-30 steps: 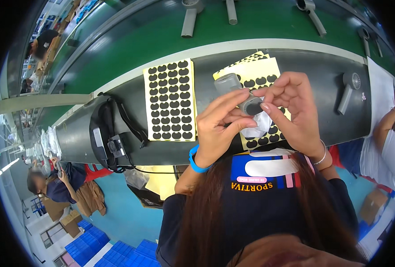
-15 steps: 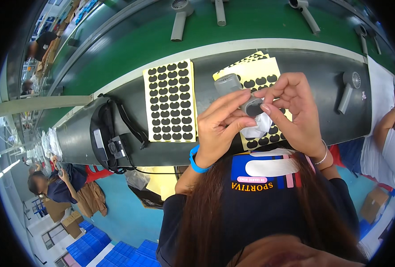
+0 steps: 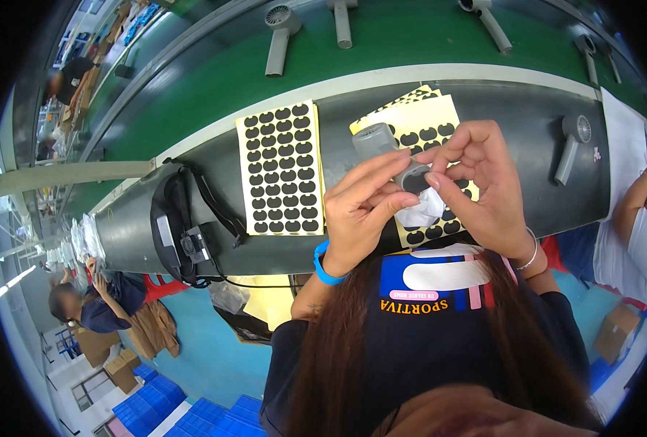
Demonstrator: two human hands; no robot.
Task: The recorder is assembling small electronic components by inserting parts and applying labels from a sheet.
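A grey handheld fan (image 3: pixel 374 140) is in my left hand (image 3: pixel 363 200), whose fingers and thumb wrap its handle. The handle's end faces me and shows a dark oval sticker (image 3: pixel 413 180). My right hand (image 3: pixel 480 182) is closed at that end, thumb and forefinger at the sticker's edge. The fingertips partly hide the contact. Just below the handle is a crumpled white piece (image 3: pixel 424 210), cloth or paper. Under both hands lies a yellow-edged sheet of black stickers (image 3: pixel 446 109), partly covered.
Another sticker sheet (image 3: pixel 283 167) lies to the left, beside a black strap device (image 3: pixel 181 226) with a cable. A second grey fan (image 3: pixel 572 149) rests at the right. More fans (image 3: pixel 279 38) lie on the green conveyor belt (image 3: pixel 389 47). Co-workers sit at both sides.
Fans on the green belt have shifted left. My hands keep nearly the same place, with the handle's end turned slightly and the right fingertips moved a little along its edge.
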